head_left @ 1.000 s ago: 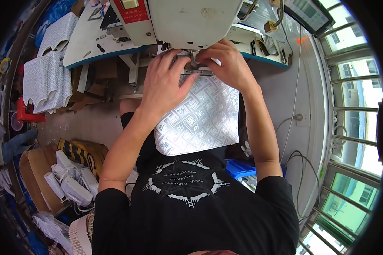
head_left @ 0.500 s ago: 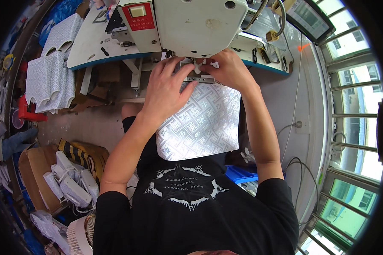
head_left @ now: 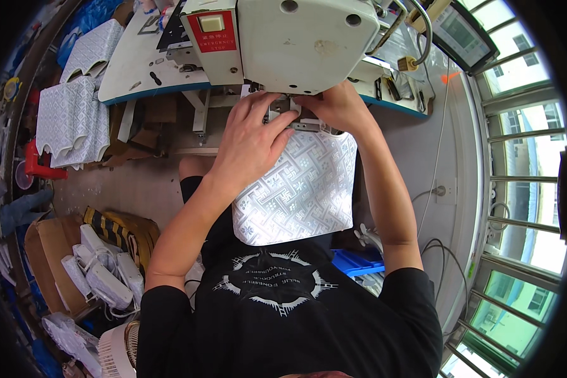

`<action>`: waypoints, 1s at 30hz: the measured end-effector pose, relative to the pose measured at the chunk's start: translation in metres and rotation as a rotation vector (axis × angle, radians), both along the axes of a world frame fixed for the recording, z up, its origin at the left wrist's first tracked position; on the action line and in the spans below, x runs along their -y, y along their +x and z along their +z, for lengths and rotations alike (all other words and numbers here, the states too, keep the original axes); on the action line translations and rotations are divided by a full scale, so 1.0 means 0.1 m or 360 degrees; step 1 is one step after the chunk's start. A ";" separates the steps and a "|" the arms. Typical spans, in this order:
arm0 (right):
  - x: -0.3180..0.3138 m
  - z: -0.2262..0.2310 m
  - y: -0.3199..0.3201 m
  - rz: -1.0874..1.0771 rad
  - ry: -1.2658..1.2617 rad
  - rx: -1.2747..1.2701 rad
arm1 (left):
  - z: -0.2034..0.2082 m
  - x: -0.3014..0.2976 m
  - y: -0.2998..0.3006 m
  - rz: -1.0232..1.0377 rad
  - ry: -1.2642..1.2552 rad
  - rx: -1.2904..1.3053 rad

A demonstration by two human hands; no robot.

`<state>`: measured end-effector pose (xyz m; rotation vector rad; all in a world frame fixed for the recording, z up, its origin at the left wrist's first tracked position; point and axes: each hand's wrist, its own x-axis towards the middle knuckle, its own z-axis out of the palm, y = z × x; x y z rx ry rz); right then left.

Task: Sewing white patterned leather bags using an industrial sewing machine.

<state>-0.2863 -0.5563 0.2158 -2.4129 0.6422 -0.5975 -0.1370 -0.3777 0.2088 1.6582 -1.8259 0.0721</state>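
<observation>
A silver-grey patterned fabric piece (head_left: 299, 189), shaped like a bag, hangs from the machine's working area down to my lap. At its upper edge, beneath the white head of what looks like a sewing machine (head_left: 309, 44), lies a narrow metal bar (head_left: 306, 126). My left hand (head_left: 249, 138) bends over the left end of this edge, index finger and thumb close together beside the bar. From the right, my right hand (head_left: 339, 108) reaches in with curled fingers. A small white piece (head_left: 295, 108) shows between the hands. The machine head hides several fingertips and whatever they grip.
Matching patterned pieces (head_left: 69, 120) are stacked at the left of the white worktable (head_left: 132, 75). A cardboard box (head_left: 53, 258) with white parts stands lower left, near a fan (head_left: 116, 349). A blue tray (head_left: 356, 263) lies beside my lap. A monitor (head_left: 463, 34) and barred windows are at right.
My left index finger and thumb have drawn closer together and cover more of the metal bar. The right hand stays beneath the machine head. The whole view has shifted slightly.
</observation>
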 end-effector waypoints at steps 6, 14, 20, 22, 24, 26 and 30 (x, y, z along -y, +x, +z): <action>-0.14 0.14 0.02 -0.0090 0.0038 -0.0260 | 0.04 -0.02 -0.06 0.0036 0.0045 0.0069; -0.04 0.04 0.01 -0.0110 0.0027 -0.0152 | 0.08 -0.02 -0.04 -0.0023 0.0110 0.0006; 0.01 0.02 0.06 -0.0138 0.0091 -0.0243 | -0.07 0.21 0.20 0.0098 0.0062 -0.0546; 0.08 -0.05 0.01 -0.0074 0.0212 -0.0136 | -0.21 0.36 0.25 0.0096 0.0091 -0.0460; 0.15 -0.09 0.04 -0.0033 0.0226 -0.0053 | -0.35 0.51 0.30 0.0096 0.0058 -0.0388; 0.10 -0.15 0.05 -0.0032 0.0249 -0.0012 | -0.50 0.57 0.33 0.0073 -0.0036 -0.0419; 0.07 -0.11 0.02 -0.0038 0.0282 -0.0046 | -0.47 0.58 0.34 0.0063 0.0065 -0.0458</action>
